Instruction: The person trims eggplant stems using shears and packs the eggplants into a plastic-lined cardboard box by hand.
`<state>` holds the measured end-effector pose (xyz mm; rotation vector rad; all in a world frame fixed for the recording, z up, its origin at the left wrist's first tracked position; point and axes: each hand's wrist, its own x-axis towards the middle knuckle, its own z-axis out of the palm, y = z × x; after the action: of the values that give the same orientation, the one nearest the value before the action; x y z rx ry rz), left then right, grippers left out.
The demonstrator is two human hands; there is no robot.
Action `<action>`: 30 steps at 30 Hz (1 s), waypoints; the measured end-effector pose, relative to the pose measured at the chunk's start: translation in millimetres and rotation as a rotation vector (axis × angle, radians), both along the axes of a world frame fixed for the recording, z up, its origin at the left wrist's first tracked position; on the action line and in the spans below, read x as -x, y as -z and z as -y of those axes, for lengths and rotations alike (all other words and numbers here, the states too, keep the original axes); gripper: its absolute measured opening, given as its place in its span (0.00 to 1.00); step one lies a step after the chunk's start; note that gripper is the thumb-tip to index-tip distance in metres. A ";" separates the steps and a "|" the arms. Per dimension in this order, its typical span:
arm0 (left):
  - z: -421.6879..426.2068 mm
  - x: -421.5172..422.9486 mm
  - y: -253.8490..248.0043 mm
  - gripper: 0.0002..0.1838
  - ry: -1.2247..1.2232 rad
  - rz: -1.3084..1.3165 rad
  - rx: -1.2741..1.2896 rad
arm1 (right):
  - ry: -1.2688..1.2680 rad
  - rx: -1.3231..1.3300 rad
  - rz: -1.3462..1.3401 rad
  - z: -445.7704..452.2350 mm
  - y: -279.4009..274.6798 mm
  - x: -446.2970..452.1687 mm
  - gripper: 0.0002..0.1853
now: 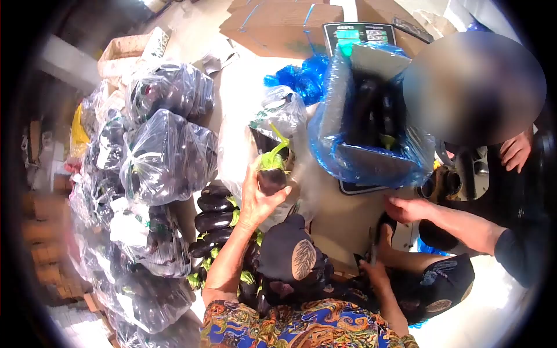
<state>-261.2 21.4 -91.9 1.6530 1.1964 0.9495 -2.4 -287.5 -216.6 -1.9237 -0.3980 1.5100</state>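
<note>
My left hand point(262, 200) is wrapped round an eggplant point(271, 181) whose green cap and long stem point up, above an open clear plastic bag point(232, 156). Near my lap, my right hand point(374, 272) is closed round the handle of a small tool point(373, 249), perhaps scissors or a knife. Several eggplants point(216, 221) lie in a pile left of my knee. In front of me a box point(365, 155) lined with blue plastic holds dark eggplants point(371, 110) and rests on a scale point(361, 35).
Full clear bags of eggplants point(162, 156) are stacked on the left. Crumpled blue plastic point(301, 78) lies beside the box, with cardboard point(272, 29) behind. A co-worker sits at the right; their hand point(406, 210) is near the box, another hand point(515, 152) farther back.
</note>
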 end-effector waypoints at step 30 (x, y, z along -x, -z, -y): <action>-5.2 -118.3 -135.4 0.38 0.543 -0.167 -0.276 | 0.114 -0.224 -0.002 8.6 4.1 8.7 0.35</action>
<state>-142.9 26.6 43.5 2.1635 0.6701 0.6572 -11.1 -296.1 -220.8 -1.7393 -0.4299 1.3348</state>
